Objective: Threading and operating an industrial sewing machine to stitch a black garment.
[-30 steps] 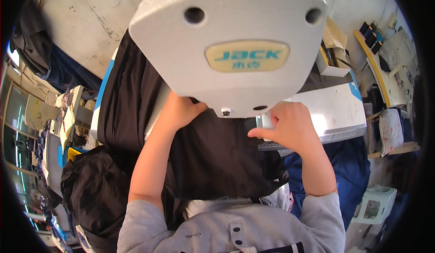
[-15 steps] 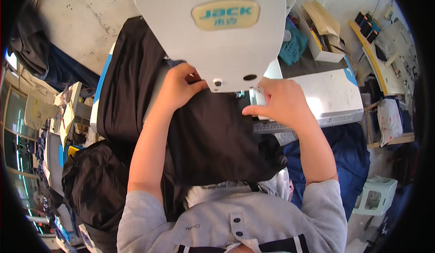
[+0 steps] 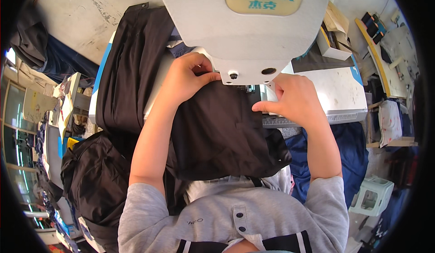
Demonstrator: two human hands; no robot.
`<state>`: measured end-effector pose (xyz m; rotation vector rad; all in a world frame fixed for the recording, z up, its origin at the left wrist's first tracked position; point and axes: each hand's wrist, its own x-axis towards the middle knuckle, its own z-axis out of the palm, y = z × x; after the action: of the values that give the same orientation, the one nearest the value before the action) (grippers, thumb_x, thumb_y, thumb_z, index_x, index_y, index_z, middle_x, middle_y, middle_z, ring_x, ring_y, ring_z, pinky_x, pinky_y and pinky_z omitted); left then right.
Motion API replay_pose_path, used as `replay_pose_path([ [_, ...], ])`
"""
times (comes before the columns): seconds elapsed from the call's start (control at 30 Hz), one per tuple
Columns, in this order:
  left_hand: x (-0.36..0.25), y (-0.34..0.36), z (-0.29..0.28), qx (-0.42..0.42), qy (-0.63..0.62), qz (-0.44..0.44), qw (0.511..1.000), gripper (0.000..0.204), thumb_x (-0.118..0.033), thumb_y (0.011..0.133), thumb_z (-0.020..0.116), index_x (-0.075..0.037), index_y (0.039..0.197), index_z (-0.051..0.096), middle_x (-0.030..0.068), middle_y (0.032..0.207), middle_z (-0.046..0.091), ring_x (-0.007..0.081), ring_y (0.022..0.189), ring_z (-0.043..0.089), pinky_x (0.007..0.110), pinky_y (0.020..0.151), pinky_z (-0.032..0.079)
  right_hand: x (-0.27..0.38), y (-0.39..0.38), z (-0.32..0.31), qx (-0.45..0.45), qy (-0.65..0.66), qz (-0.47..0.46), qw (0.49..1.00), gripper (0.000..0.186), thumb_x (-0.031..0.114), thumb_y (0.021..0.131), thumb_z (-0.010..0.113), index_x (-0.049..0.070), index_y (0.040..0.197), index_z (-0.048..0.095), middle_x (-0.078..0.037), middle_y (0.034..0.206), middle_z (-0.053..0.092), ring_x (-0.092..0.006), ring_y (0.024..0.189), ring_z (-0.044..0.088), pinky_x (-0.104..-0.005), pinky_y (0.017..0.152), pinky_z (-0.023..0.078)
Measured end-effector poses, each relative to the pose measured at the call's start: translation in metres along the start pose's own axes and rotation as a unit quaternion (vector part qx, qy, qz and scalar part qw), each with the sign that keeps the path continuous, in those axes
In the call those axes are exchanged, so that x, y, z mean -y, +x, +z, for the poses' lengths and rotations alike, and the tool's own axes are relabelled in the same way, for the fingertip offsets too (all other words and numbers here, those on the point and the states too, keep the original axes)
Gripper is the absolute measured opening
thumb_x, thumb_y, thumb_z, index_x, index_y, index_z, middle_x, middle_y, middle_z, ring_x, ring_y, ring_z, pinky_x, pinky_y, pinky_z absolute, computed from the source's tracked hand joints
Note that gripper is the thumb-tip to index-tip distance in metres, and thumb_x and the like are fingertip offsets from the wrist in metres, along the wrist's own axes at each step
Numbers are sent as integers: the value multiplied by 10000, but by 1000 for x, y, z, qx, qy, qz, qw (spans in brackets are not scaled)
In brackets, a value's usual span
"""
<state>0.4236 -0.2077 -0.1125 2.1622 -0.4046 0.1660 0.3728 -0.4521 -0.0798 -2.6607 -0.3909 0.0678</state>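
A white sewing machine head [image 3: 244,40] stands over a dark, nearly black cloth [image 3: 213,121] that drapes from the machine bed down over my lap. Left of the needle area, my left hand [image 3: 188,78] has its thumb and bent fingers closed on the cloth's upper edge. My right hand [image 3: 297,99] rests just right of the needle area, its thumb held out over the cloth's right edge and apart from the fingers. Part of those fingers disappears behind the machine head. Only a little of the presser foot [image 3: 250,89] shows under the head.
More black cloth [image 3: 131,72] lies across the table's left side, and a black heap [image 3: 95,176] hangs below it. Blue cloth [image 3: 335,162] drops at the right. An open box [image 3: 333,44] stands back right; a pale green stool [image 3: 372,196] is on the floor.
The machine head appears further right and higher in the view, which has shifted. Both hands keep about the same pose beside the needle area.
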Motion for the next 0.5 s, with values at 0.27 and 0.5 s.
replay_pose_path([
  [0.27,5,-3,1,-5,1,31,999,232,-83,659,792,-18,704,573,35,704,542,125,649,548,257,616,458,5,-3,-2,6,-16,4,1000,614,510,589,746,103,1035,632,-71,658,584,-284,676,604,-377,602,449],
  [0.5,6,-4,2,-8,-6,69,998,236,-76,638,795,-23,691,571,29,670,530,127,618,508,266,571,425,3,-7,1,-26,-1,-26,999,592,499,602,742,101,1028,637,-81,766,618,-286,741,611,-378,638,461],
])
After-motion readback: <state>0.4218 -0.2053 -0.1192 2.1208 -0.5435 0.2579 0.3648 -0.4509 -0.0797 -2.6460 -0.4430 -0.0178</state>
